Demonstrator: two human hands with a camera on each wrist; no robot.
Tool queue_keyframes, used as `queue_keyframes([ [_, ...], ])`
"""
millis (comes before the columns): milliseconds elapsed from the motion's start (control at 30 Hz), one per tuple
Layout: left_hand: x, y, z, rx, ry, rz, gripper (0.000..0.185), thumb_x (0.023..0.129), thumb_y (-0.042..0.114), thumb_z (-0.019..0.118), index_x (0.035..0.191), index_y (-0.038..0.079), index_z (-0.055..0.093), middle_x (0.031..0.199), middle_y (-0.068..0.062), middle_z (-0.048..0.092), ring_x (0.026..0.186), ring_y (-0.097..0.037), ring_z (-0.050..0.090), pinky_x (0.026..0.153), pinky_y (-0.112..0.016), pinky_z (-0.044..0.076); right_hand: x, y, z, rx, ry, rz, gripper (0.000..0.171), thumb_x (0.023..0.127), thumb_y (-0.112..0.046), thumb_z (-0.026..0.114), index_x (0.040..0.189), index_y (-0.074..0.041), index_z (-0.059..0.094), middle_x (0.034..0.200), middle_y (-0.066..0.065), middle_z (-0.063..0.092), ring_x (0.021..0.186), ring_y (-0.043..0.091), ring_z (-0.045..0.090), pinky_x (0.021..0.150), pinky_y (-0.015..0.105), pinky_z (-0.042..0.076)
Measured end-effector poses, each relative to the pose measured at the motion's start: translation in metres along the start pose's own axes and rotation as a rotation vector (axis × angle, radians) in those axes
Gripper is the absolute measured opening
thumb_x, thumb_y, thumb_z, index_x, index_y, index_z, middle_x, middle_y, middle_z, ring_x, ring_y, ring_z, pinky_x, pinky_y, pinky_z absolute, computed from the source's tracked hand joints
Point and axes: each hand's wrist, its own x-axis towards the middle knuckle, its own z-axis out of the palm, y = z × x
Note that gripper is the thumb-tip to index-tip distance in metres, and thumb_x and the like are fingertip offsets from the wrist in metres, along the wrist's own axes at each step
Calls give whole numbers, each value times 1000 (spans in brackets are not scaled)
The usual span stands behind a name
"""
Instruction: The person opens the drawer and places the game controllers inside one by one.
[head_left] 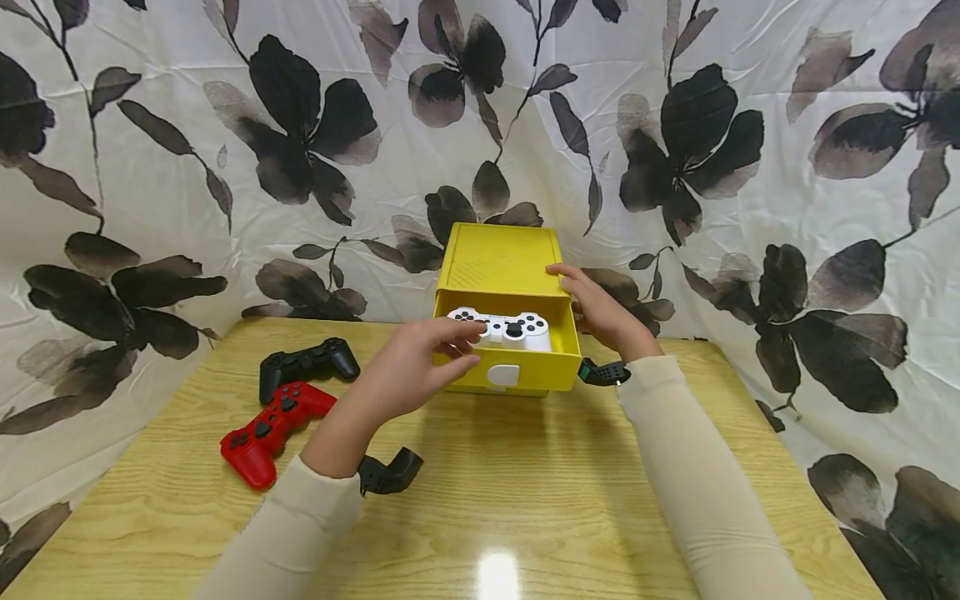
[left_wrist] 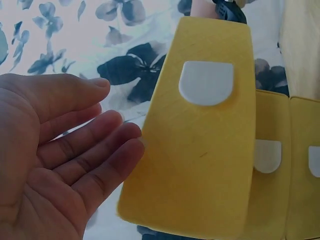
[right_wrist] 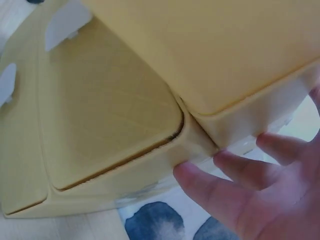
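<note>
A small yellow drawer cabinet (head_left: pixel 498 258) stands at the back of the table, its top drawer (head_left: pixel 543 371) pulled out. Inside that drawer lies a white game controller (head_left: pixel 498 334) with black sticks. My left hand (head_left: pixel 405 367) is at the drawer's left front corner, fingers loosely extended and fingertips overlapping the controller in the head view; whether they touch it I cannot tell. In the left wrist view nothing lies between thumb and fingers. My right hand (head_left: pixel 603 312) rests against the cabinet's right side, fingertips (right_wrist: pixel 187 172) on the yellow wall.
Left of the cabinet lie a black game controller (head_left: pixel 311 364) and a red one (head_left: pixel 277 425), close together on the wooden table (head_left: pixel 480 483). Lower drawers with white pulls (left_wrist: pixel 267 156) are closed. A flowered cloth (head_left: pixel 480 150) hangs behind.
</note>
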Motion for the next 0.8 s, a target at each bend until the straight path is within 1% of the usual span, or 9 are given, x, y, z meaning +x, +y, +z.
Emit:
queue_keyframes([
  [133, -4, -2, 5, -25, 16, 15, 36, 89, 14, 70, 124, 6, 66, 100, -2, 72, 89, -14, 68, 84, -34, 57, 0, 2, 1, -24, -12, -16, 60, 98, -44, 50, 149, -30, 22, 160, 7, 16, 138, 36, 35, 106, 61, 39],
  [200, -5, -3, 8, -43, 21, 26, 35, 88, 13, 71, 122, 6, 67, 99, -2, 72, 88, -13, 68, 83, -33, 57, -1, 3, 1, -33, -15, -27, 63, 97, -43, 53, 150, -31, 22, 161, 6, 13, 138, 35, 35, 106, 62, 38],
  [267, -6, -4, 12, -58, 23, 19, 33, 88, 13, 71, 120, 6, 68, 100, -2, 73, 88, -12, 68, 83, -32, 57, -2, 3, 0, -32, -22, -32, 63, 97, -42, 53, 150, -31, 21, 162, 7, 12, 138, 36, 34, 106, 62, 38],
  [433, -9, -5, 23, -90, 38, -46, 31, 88, 16, 71, 118, 9, 69, 105, -3, 73, 89, -13, 69, 82, -29, 58, -2, 0, 1, -8, -40, -36, 60, 98, -40, 51, 149, -30, 22, 161, 6, 11, 138, 36, 34, 106, 63, 37],
  [600, -13, -6, 36, -121, 91, -67, 28, 86, 15, 73, 112, 6, 71, 104, -5, 74, 89, -14, 70, 80, -27, 58, -2, -1, 0, 36, -49, -26, 58, 99, -37, 51, 149, -28, 22, 160, 7, 14, 137, 37, 34, 106, 63, 37],
  [800, -16, -6, 49, -151, 157, -84, 29, 85, 14, 74, 112, 5, 71, 106, -7, 73, 93, -17, 71, 82, -26, 58, -1, 2, -2, 96, -62, -24, 57, 99, -32, 49, 149, -27, 22, 158, 8, 16, 138, 38, 31, 109, 64, 32],
])
